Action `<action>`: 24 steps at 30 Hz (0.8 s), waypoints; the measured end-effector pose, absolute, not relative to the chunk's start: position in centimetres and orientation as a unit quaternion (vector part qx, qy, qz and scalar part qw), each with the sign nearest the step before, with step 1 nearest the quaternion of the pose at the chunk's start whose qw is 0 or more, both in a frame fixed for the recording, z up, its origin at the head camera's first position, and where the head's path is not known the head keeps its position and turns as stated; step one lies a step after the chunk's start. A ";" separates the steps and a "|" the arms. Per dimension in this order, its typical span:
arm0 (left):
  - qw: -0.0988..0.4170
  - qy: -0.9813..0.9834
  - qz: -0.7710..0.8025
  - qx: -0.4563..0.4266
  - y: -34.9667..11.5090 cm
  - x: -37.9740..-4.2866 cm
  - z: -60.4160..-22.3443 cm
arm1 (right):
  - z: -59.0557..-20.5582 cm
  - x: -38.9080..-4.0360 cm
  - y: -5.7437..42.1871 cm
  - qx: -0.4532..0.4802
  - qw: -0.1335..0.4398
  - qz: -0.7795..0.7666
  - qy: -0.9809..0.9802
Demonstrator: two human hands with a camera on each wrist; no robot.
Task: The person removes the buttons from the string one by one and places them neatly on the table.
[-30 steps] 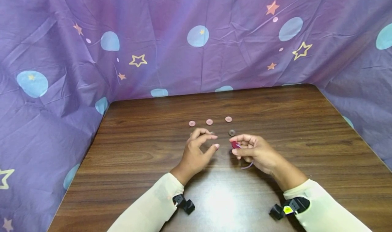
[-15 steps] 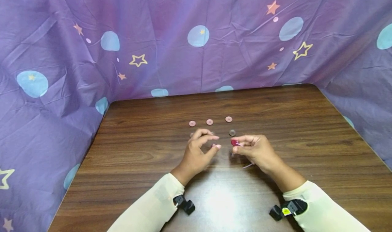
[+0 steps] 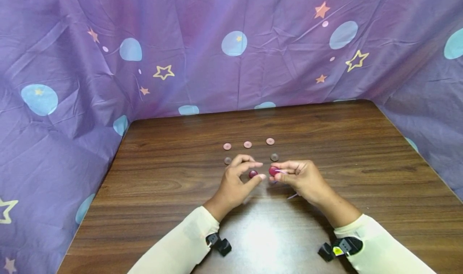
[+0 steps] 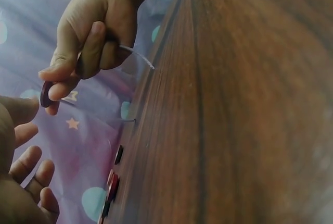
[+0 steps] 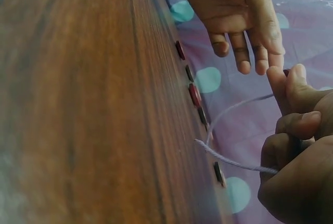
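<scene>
My right hand pinches a red button between thumb and fingertips, above the table. A lilac string trails from the same hand, its loose end dangling below the curled fingers in the right wrist view. Opposite it, my left hand has its thumb and forefinger apart, with the fingertips close to the held button in the left wrist view. Through that gap a second, darker red button shows on the table.
Three pink buttons lie in a row farther back on the wooden table. Brown buttons lie in front of them, one beyond the right fingers and another beside the left hand. A purple curtain hangs behind.
My left hand has edged right toward the right hand, uncovering the dark red button and a brown one. The held button has shifted slightly left and turned its face more to the head camera.
</scene>
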State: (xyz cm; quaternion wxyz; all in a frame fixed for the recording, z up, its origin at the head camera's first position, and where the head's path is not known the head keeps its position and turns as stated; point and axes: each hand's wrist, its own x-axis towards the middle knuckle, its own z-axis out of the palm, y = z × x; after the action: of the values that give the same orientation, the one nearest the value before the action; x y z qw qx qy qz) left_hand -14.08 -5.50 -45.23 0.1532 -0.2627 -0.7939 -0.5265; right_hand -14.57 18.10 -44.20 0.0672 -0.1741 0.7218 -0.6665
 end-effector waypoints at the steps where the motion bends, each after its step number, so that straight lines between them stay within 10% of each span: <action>1: 0.151 -0.794 -0.528 -0.263 -5.5 -14.1 -45.2 | -44.3 -14.6 18.1 -0.179 0.066 -0.668 0.719; 24: 0.116 -0.764 -0.577 -0.263 -4.8 -13.4 -45.2 | -44.6 -14.2 17.6 -0.167 0.047 -0.702 0.690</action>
State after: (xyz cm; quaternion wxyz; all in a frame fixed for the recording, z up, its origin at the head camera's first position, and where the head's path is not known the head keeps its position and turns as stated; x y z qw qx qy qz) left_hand -13.36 -4.84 -45.21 0.1158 -0.2632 -0.7644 -0.5770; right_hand -14.21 17.63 -44.63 0.0467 -0.1674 0.6902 -0.7025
